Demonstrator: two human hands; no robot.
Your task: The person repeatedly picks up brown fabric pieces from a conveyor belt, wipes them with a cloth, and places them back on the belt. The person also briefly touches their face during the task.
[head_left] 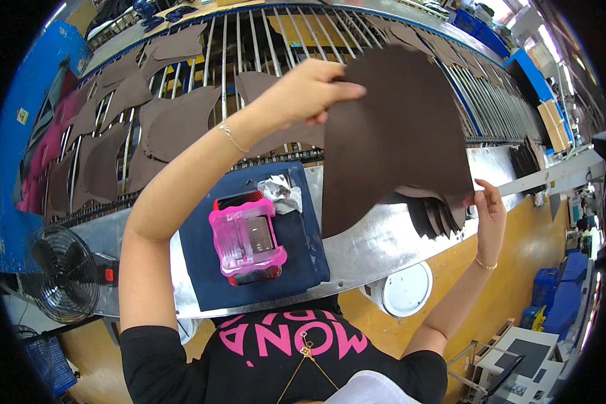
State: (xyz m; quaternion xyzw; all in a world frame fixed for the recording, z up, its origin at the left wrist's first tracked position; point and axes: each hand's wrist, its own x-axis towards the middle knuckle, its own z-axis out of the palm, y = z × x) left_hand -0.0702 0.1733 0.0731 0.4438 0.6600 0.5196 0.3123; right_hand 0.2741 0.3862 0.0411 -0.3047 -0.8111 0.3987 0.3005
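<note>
Above the metal table (pixel 378 244), the brown sheet (pixel 397 141), long axis roughly one-to-seven o'clock, lies at four o'clock from the pinching left hand (pixel 311 89), ten from the pinching right hand (pixel 489 214).

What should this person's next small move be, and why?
Probably lower the dark brown sheet toward the stack of brown pieces on the metal table: the left hand holds its upper left edge, the right hand its lower right corner, and its lower edge borders the stack in this view.
</note>
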